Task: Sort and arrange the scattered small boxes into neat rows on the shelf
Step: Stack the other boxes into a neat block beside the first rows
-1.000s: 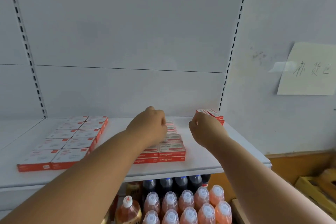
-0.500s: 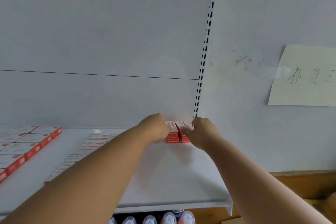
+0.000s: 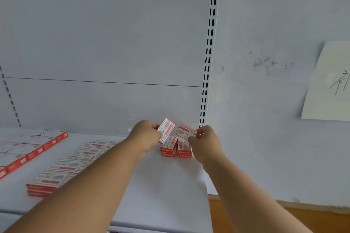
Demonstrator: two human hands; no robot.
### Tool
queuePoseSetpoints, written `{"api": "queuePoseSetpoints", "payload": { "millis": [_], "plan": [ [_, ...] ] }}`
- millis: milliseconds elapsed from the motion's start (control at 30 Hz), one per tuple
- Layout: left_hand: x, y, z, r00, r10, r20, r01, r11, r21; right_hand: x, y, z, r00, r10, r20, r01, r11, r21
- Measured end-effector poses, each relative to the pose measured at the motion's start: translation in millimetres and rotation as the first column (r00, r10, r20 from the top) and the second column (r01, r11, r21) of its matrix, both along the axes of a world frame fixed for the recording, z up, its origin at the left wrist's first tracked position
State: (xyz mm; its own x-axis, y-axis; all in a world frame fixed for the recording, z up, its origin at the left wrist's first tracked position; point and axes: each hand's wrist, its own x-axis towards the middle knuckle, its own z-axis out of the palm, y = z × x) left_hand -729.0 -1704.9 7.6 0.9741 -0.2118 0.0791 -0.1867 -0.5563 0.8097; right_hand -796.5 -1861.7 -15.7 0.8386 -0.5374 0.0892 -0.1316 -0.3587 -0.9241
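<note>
The left hand [image 3: 146, 136] has its fingers curled round a small red-and-white box [image 3: 166, 130], pinching it by one edge so that it stands tilted above the shelf. The right hand [image 3: 205, 139] likewise pinches a second small box [image 3: 186, 131], held tilted with its printed face turned toward the camera. Both lifted boxes hang just above two short stacks of boxes [image 3: 176, 147] that stand side by side at the back right corner of the white shelf [image 3: 170, 185], close to the back panel.

The shelf is a flat white board backed by a pale panel [image 3: 104, 43], with a slotted upright [image 3: 208, 53] running down at its right edge. To the right of it is a white wall with scuff marks and a sheet of paper [image 3: 327, 81] bearing handwritten strokes.

Further left on the shelf, a double row of boxes [image 3: 75, 159] runs from front to back, partly hidden by the left forearm. At the far left lies another block of red-edged boxes [image 3: 28, 149], cut off by the picture's edge
</note>
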Motion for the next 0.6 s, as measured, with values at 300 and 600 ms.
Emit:
{"api": "queuePoseSetpoints", "payload": {
  "millis": [300, 600],
  "plan": [
    [-3, 61, 14, 0.999, 0.027, 0.041, -0.018, 0.98, -0.197, -2, 26, 33, 0.933, 0.148, 0.328, -0.336, 0.685, 0.647],
    [8, 146, 18, 0.999, 0.0, 0.035, 0.007, 0.983, -0.183, 2, 116, 42, 0.924, 0.187, 0.334, -0.379, 0.563, 0.734]
  ]
}}
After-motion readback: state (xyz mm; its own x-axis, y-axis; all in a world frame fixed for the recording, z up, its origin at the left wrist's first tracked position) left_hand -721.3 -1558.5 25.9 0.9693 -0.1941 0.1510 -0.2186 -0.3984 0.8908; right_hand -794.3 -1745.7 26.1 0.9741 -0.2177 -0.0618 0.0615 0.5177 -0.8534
